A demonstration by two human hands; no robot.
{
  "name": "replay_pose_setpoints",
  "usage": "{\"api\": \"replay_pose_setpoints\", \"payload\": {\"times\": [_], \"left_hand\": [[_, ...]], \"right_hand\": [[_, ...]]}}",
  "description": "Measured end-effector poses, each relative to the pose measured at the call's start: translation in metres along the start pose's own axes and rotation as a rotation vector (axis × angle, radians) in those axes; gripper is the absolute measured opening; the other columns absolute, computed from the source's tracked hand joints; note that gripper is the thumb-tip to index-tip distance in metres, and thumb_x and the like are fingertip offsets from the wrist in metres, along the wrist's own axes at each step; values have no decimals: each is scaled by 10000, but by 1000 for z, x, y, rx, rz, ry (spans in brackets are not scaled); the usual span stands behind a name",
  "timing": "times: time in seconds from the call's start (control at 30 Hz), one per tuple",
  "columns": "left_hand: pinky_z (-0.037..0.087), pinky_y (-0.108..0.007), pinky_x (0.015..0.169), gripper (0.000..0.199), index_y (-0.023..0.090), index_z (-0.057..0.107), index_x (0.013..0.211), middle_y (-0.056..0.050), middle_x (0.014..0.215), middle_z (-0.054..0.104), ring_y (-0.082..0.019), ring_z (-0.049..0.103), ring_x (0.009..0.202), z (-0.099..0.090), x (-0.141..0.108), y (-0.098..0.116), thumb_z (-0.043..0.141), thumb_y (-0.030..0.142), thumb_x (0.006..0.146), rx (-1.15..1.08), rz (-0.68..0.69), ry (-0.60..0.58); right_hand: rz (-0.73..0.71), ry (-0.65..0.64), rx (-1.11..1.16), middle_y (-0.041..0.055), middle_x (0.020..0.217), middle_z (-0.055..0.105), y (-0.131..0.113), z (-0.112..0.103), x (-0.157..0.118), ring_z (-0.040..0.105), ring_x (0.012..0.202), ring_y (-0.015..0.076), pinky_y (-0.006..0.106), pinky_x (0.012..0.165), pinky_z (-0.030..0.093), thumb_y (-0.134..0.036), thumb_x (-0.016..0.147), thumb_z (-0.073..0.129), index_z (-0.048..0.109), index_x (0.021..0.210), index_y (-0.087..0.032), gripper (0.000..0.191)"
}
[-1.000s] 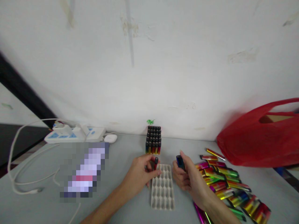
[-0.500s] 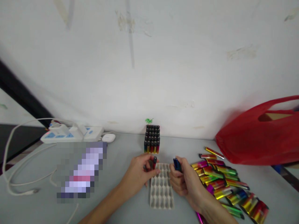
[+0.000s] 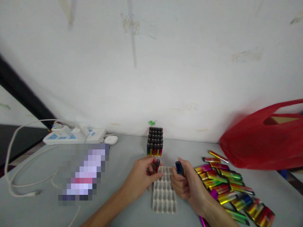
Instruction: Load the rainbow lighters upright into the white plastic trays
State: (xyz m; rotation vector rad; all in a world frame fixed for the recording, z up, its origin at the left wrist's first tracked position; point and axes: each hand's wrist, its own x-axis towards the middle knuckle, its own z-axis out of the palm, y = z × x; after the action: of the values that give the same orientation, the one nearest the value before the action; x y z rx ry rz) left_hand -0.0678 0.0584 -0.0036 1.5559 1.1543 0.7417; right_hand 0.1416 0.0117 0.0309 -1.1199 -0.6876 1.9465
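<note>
My left hand pinches a small red and black cylinder at the upper left corner of a pale tray. The tray has rows of small hollows. On its right side, my right hand is closed round a dark blue cylinder, its top end showing above the fingers. Behind the tray, a block of upright black-topped cylinders stands near the wall. Many shiny coloured cylinders lie in a loose pile to the right of my right hand.
A red bag sits at the right against the wall. At the left are a white power strip with plugs and cables, a small white case and a blurred-out flat object.
The whole view has shifted slightly. Both hands keep nearly the same places over the tray, each still holding its cylinder.
</note>
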Motion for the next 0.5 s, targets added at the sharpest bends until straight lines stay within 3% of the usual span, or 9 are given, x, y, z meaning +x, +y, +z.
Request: {"api": "replay_pose_setpoints", "payload": {"times": [0.33, 0.5], "left_hand": [[495, -216, 411, 368, 156, 805, 1065, 30, 705, 649, -167, 633, 535, 1, 0, 1, 887, 412, 814, 10, 2, 6], [485, -221, 408, 372, 155, 797, 1058, 31, 715, 640, -174, 641, 542, 1, 0, -1, 889, 416, 810, 5, 1, 3]], "right_hand": [[-1, 85, -29, -140, 491, 186, 2, 3, 0, 61, 446, 66, 237, 413, 46, -690, 858, 584, 376, 614, -278, 522], [15, 85, -27, -140, 494, 169, 1, 3, 1, 41, 446, 67, 238, 406, 35, -713, 903, 562, 324, 618, -286, 565]]}}
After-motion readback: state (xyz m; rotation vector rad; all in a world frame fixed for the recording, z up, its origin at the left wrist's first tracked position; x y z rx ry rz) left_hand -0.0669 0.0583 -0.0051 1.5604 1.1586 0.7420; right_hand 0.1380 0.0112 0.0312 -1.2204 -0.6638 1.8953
